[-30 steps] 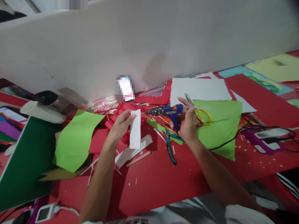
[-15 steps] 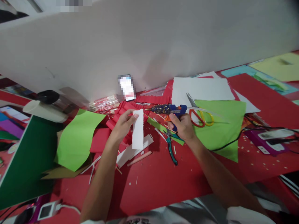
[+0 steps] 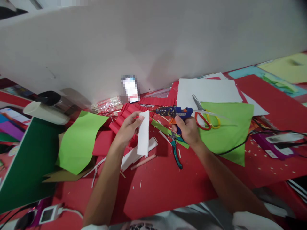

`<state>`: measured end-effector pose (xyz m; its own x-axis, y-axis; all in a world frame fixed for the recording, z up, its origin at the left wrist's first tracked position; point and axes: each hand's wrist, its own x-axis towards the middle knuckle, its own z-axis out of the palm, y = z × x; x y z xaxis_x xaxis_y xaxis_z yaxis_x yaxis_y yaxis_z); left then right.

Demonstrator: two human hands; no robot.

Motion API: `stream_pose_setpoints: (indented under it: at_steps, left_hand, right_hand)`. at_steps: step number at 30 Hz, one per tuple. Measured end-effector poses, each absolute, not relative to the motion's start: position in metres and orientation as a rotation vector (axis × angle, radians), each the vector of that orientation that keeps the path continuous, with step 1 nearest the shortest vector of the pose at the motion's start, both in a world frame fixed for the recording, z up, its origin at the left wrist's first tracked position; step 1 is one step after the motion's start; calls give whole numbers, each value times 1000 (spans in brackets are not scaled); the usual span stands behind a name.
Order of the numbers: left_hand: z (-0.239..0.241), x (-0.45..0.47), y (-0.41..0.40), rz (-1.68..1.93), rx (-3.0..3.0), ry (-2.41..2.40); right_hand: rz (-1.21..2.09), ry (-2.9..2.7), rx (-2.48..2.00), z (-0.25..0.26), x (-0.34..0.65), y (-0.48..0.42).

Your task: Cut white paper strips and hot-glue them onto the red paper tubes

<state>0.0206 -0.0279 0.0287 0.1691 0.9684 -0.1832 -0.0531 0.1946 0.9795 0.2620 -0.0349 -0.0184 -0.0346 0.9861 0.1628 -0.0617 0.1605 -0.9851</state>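
Note:
My left hand [image 3: 128,128] pinches the top of a white foam strip [image 3: 143,133] and holds it upright above the red table [image 3: 168,182]. My right hand [image 3: 188,129] is wrapped round the handle of a blue hot glue gun [image 3: 175,112]. The gun's nozzle points left, a short way from the strip's upper edge. A clear glue stick juts from the gun's back, over the scissors [image 3: 203,115]. Folded red paper [image 3: 122,119] lies behind the strip.
Green-handled pliers [image 3: 176,153] lie under my right wrist. Light green sheets [image 3: 79,142], a white sheet [image 3: 206,91], white offcuts [image 3: 130,156] and a dark green board [image 3: 26,166] lie around. A black cable [image 3: 242,140] runs right to purple devices [image 3: 271,143]. A grey wall stands behind.
My right hand closed fully round the glue gun's handle, and the gun now sits level. The white strip tilted and shifted slightly right, towards the nozzle.

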Motion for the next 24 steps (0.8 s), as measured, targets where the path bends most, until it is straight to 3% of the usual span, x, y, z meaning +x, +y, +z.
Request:
stream_pose_setpoints:
  at_steps: [24]
  left_hand:
    - [29,23,-29,1034,1148,1133]
  right_hand:
    - [956,-1444,-1193,-10,262,-39]
